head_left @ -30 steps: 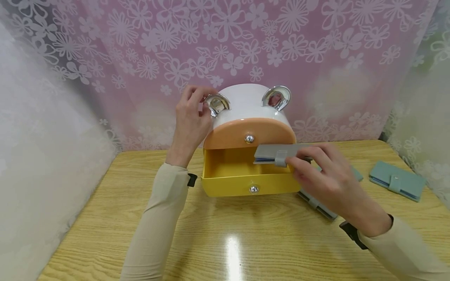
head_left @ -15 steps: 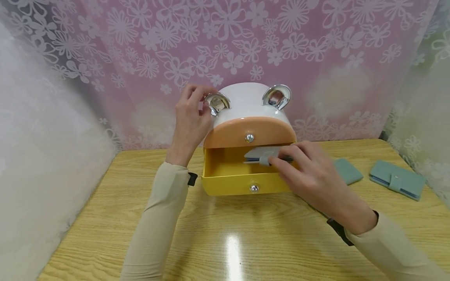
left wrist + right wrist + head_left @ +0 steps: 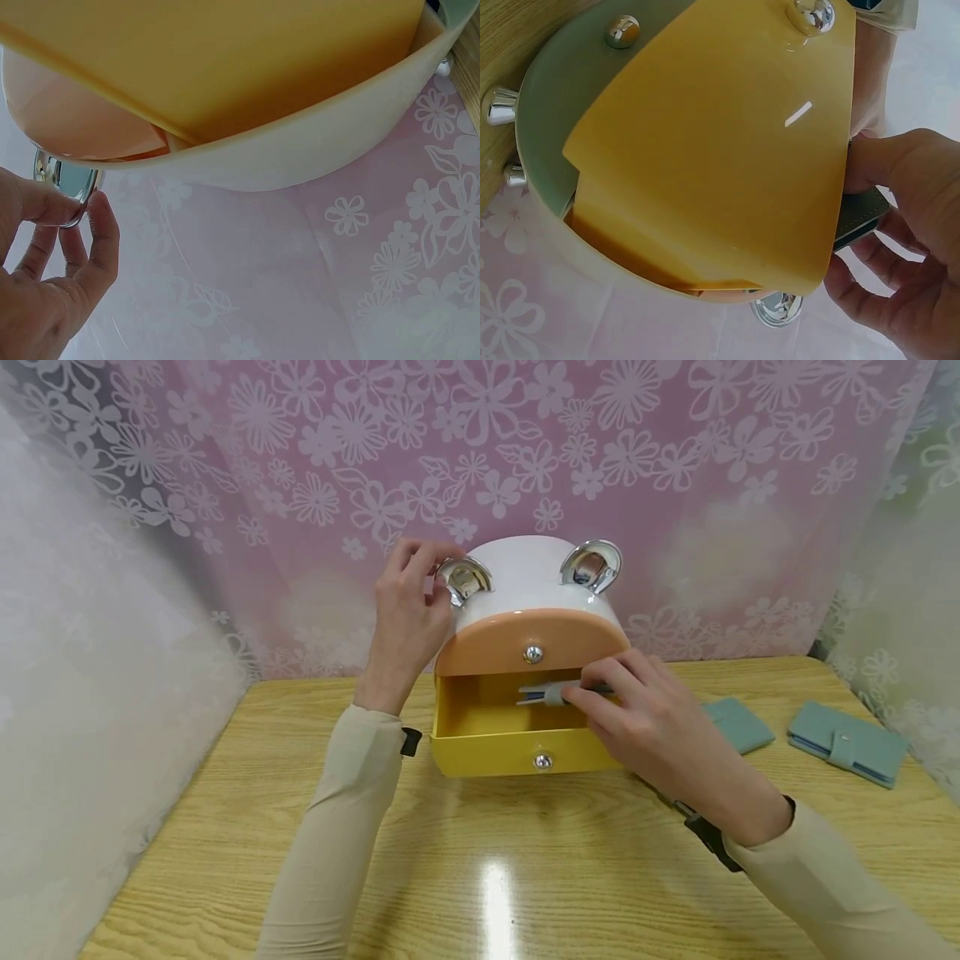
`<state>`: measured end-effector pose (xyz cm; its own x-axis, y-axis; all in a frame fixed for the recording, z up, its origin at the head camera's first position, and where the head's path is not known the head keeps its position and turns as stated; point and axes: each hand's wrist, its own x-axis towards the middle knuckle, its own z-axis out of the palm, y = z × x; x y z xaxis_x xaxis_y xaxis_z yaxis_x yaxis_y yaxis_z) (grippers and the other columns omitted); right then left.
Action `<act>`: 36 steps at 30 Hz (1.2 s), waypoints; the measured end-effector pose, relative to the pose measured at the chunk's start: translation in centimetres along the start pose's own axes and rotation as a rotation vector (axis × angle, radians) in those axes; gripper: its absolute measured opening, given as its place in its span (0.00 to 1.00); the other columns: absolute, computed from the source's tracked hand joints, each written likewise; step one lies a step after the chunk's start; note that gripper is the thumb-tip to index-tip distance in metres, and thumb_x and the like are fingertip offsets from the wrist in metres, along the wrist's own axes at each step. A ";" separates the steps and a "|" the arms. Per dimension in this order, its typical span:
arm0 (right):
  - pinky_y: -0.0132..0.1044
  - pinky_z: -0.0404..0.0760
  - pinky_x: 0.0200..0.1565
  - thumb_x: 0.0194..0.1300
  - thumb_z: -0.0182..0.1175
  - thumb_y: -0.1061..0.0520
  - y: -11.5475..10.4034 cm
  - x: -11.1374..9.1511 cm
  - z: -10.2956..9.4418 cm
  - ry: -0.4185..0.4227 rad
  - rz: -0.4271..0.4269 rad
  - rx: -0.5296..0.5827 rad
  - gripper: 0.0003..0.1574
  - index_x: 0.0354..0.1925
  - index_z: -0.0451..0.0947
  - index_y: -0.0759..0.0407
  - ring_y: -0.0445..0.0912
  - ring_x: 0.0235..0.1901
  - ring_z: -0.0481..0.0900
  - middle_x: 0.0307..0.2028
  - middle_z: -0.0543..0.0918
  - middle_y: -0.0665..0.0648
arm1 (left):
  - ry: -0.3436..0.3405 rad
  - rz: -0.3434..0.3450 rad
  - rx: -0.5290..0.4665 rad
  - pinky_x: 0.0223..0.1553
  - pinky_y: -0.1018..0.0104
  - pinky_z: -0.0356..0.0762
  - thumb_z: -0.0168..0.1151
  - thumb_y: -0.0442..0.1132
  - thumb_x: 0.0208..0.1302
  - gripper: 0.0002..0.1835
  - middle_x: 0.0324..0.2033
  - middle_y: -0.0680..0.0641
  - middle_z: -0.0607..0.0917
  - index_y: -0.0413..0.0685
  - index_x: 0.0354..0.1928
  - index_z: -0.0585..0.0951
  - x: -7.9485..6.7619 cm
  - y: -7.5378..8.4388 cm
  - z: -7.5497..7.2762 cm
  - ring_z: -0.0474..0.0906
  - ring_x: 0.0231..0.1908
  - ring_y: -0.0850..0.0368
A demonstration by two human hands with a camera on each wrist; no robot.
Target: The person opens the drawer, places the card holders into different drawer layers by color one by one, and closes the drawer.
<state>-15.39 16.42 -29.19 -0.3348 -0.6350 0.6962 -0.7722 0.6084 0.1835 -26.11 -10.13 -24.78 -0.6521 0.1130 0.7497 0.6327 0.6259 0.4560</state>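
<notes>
Holding a wallet point(image 3: 552, 696) in the mouth of the yellow drawer point(image 3: 491, 758)

The right hand point(image 3: 660, 718) has thumb and fingers clamped on the wallet's right end. The wallet lies nearly level, its left end pointing across the opening, just under the bottom edge of the orange drawer point(image 3: 495, 647) and above the front rim of the yellow drawer. Headroom there is narrow. Sideways there is more: a wide gap runs from the wallet's tip to the drawer's left wall. Whether the wallet touches the drawer floor, I cannot tell. In the right wrist view, the fingertips come right up to the drawer's edge, and the drawer wall hides the wallet's far end.

The left hand point(image 3: 408, 618) pinches the silver left ear point(image 3: 467, 578) of the cabinet point(image 3: 525, 568), thumb and forefinger closed on its rim. The right ear point(image 3: 592, 567) stands free above the right hand.

Right of the cabinet, the inner teal wallet point(image 3: 738, 725) lies on the table point(image 3: 225, 827), partly behind the right hand. The outer teal wallet point(image 3: 847, 745) is in full view near the table's right edge, with a strip of wood between the two. A broad stretch of table spreads in front of the drawer, between the forearms. Behind, a flowered cloth point(image 3: 450, 452) rises along the table's far edge.
</notes>
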 end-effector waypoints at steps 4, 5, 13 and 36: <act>0.46 0.79 0.38 0.52 0.71 0.71 0.3 0.4 0.2 -0.008 0.007 0.017 0.20 0.45 0.87 0.61 0.55 0.40 0.74 0.40 0.81 0.61 | -0.002 -0.002 -0.002 0.40 0.61 0.87 0.51 0.25 0.66 0.17 0.45 0.42 0.78 0.45 0.49 0.85 0.0 0.0 0.1 0.80 0.46 0.50; 0.45 0.79 0.38 0.52 0.71 0.71 0.3 0.4 0.3 -0.012 0.009 0.018 0.20 0.45 0.87 0.61 0.55 0.40 0.74 0.40 0.81 0.61 | -0.001 0.000 -0.003 0.40 0.61 0.87 0.51 0.25 0.66 0.17 0.45 0.42 0.78 0.45 0.49 0.85 0.0 0.0 0.1 0.80 0.46 0.50; 0.43 0.80 0.37 0.53 0.69 0.72 0.8 1.3 1.1 -0.022 -0.001 0.047 0.17 0.42 0.87 0.61 0.54 0.38 0.75 0.38 0.81 0.60 | 0.009 0.007 0.000 0.38 0.61 0.87 0.52 0.25 0.67 0.16 0.44 0.41 0.78 0.44 0.48 0.85 -0.2 -0.1 0.1 0.77 0.44 0.50; 0.39 0.81 0.34 0.51 0.77 0.63 0.7 1.2 1.5 -0.019 0.019 0.188 0.15 0.39 0.88 0.56 0.46 0.37 0.78 0.39 0.83 0.55 | 0.005 -0.006 0.010 0.40 0.60 0.88 0.52 0.26 0.67 0.16 0.45 0.41 0.78 0.45 0.50 0.85 -0.1 -0.1 0.1 0.81 0.46 0.50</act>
<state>-17.14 15.41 -29.23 -0.3594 -0.6342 0.6845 -0.8522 0.5220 0.0361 -26.09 -10.12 -24.95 -0.6538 0.1056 0.7492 0.6247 0.6341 0.4557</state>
